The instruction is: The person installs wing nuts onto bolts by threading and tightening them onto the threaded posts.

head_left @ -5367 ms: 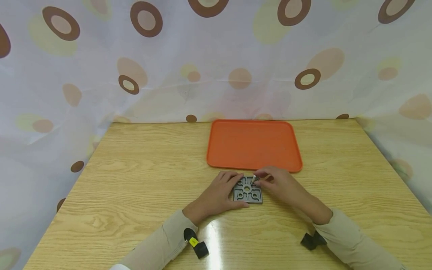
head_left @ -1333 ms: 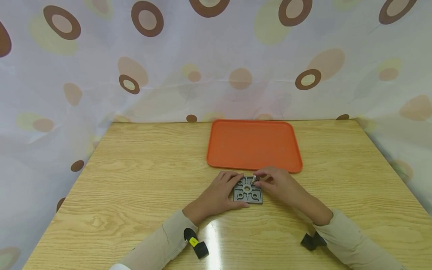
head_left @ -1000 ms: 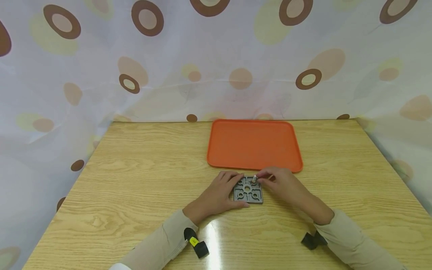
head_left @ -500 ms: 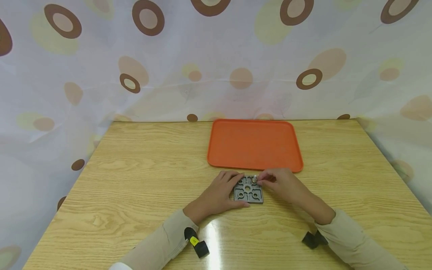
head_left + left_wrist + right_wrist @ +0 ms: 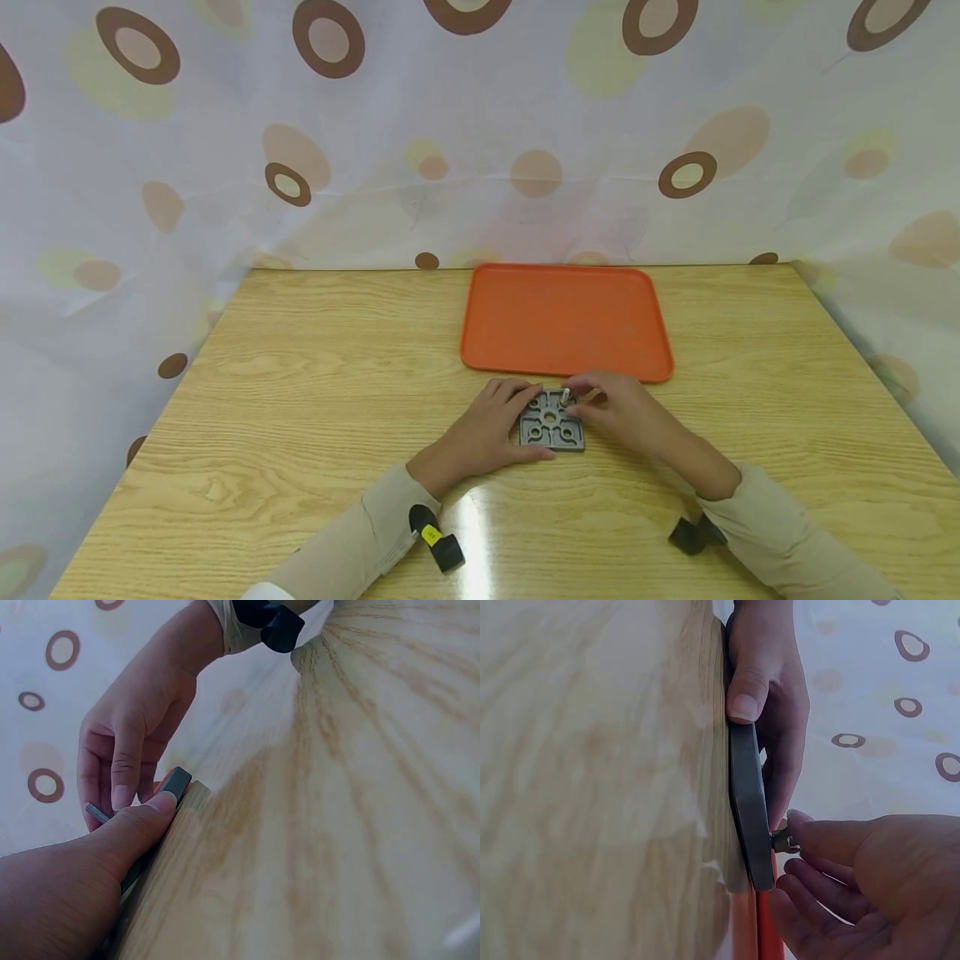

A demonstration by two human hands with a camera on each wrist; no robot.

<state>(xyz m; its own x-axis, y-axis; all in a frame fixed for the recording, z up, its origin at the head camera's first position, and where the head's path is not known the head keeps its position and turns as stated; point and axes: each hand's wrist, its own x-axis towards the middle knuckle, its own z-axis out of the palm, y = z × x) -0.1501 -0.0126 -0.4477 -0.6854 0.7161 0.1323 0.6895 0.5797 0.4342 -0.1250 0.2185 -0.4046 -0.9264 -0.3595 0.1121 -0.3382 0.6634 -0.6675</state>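
A square grey metal plate [image 5: 551, 419] with ribs and several round holes lies flat on the table. My left hand [image 5: 487, 429] holds it by its left side, fingers at the far edge and thumb at the near edge. From the far right hole a silver bolt [image 5: 566, 397] stands up; its threaded end [image 5: 97, 813] also shows in the left wrist view. Low on the bolt sits a small nut [image 5: 784, 841], close above the plate. My right hand [image 5: 626, 408] pinches at this nut, forefinger behind and thumb in front.
An orange tray [image 5: 566, 321] lies just beyond the plate, close to the right hand. A patterned curtain [image 5: 480, 125] hangs behind the wooden table [image 5: 315, 400] and along its sides. Black wrist cameras are strapped to both sleeves.
The right fingertips have shifted from the bolt's right side to stand round it again, forefinger further back. The left hand and plate stay where they were.
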